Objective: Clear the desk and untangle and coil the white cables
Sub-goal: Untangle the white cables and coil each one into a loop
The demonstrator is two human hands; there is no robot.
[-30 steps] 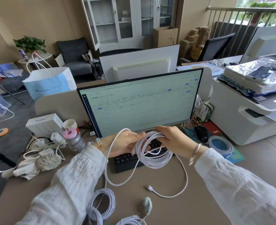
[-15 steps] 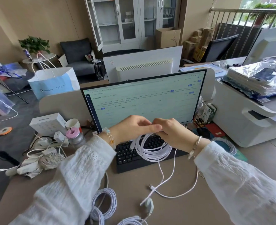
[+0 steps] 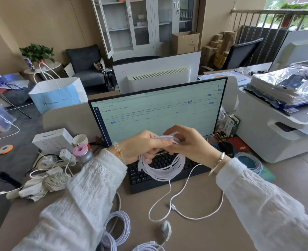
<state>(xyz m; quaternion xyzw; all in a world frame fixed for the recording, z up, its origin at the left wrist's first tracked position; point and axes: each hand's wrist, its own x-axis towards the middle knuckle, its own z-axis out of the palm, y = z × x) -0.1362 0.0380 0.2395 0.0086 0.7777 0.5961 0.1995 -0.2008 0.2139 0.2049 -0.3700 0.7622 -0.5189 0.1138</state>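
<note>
Your grey-brown desk [image 3: 213,230] carries finished white cable coils [image 3: 117,225] at 7 o'clock. Your left hand [image 3: 140,147] and right hand [image 3: 189,142], now raised, both grip the thin white cable loop [image 3: 162,169]; its tail [image 3: 185,211] has shortened, so coiling nears completion.

One head-worn wide-angle view.
It looks forward and down from close above the counter [image 3: 194,232], toward the monitor [image 3: 158,113].

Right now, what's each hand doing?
Left hand: grips the white cable coil at its top.
Right hand: pinches the same coil's top.
</note>
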